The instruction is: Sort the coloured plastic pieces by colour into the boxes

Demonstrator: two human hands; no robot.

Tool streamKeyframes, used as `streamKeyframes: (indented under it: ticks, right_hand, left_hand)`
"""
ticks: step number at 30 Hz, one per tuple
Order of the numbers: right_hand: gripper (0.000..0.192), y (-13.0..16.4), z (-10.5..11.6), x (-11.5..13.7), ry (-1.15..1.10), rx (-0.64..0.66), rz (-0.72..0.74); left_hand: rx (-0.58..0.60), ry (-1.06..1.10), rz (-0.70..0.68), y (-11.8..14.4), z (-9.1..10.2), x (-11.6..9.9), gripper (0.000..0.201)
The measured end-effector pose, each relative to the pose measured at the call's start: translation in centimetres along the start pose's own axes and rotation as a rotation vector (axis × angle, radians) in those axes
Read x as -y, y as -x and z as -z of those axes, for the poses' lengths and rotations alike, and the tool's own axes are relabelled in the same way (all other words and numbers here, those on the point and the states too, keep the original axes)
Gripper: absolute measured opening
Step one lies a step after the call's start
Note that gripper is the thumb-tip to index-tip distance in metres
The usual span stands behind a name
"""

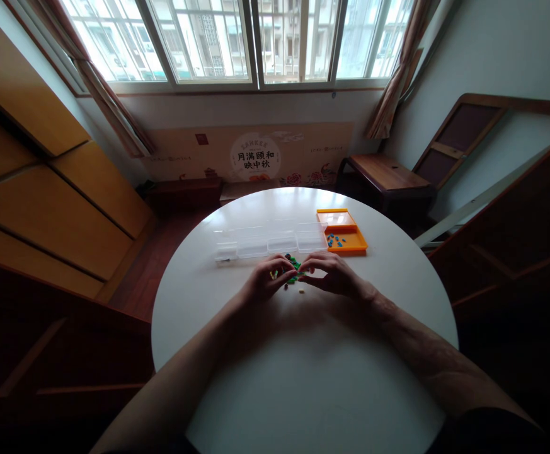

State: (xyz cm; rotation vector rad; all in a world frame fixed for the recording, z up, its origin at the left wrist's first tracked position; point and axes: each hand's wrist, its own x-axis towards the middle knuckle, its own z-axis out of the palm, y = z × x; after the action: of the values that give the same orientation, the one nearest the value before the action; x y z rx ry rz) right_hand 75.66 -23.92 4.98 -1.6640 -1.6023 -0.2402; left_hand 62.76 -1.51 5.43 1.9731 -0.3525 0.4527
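Observation:
My left hand (269, 277) and my right hand (329, 273) meet over a small pile of green pieces (294, 260) on the white table. Thumb and fingers of each hand are pinched together at the pile, the tips nearly touching. Whatever lies between them is too small to make out. One dark piece (286, 287) and one pale yellowish piece (302, 291) lie just in front of the hands. Behind the hands is a clear plastic compartment box (256, 243). Small blue pieces (336, 241) sit in an orange case (357, 243) to the right.
The round white table (303, 372) fills the middle of the view. A wooden stool-like seat (388, 170) stands beyond it at the right. Wooden cabinets (67, 214) line the left side, and a window (256, 44) is at the back.

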Motion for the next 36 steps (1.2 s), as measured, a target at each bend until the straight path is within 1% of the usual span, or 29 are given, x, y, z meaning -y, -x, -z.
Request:
streamKeyframes:
  ticks: [3, 6, 10, 14, 19, 21, 22, 27, 30, 33, 36]
  right_hand:
    - [0.01, 0.1, -0.1, -0.1, 0.015, -0.015, 0.023]
    - [0.009, 0.0, 0.0, 0.1, 0.048, -0.032, 0.038]
    - [0.01, -0.2, 0.1, 0.3, 0.071, -0.026, 0.03]
    - [0.008, -0.3, 0.1, 0.2, 0.056, -0.045, 0.056]
    - [0.011, -0.1, 0.0, -0.3, 0.043, -0.042, 0.022]
    - [0.013, 0.1, 0.1, -0.6, 0.054, -0.074, -0.027]
    - [0.014, 0.2, 0.2, -0.8, 0.061, -0.113, -0.069]
    - [0.021, 0.9, 1.4, -2.3, 0.117, -0.398, -0.34]
    - [0.024, 1.4, 2.0, -3.7, 0.232, -0.505, -0.48]
    - [0.025, 1.9, 1.8, -4.9, 0.309, -0.525, -0.606]
    - [0.024, 2.2, 1.3, -5.4, 0.32, -0.496, -0.645]
  left_hand:
    - [0.03, 0.025, 0.029, -0.1, -0.2, 0.2, 0.037]
    - [0.038, 0.025, 0.03, -0.1, -0.3, 0.3, 0.039]
    - [0.028, 0.015, 0.031, -0.2, -0.2, 0.1, 0.04]
    - [0.014, 0.004, 0.019, -0.2, -0.2, -0.1, 0.039]
    - [-0.027, -0.045, -0.009, -0.1, -0.1, -0.1, 0.035]
    - [-0.038, -0.103, -0.021, 0.1, 0.3, 0.0, 0.032]
    - [-0.036, -0.154, -0.028, 0.2, 0.5, 0.1, 0.029]
    - [0.042, -0.468, -0.106, 0.7, 1.6, 0.4, 0.008]
    - [0.068, -0.519, -0.139, 0.9, 1.6, 0.7, 0.01]
    - [0.063, -0.539, -0.149, 0.9, 1.4, 1.2, 0.013]
    - [0.054, -0.54, -0.155, 0.9, 1.5, 1.5, 0.015]
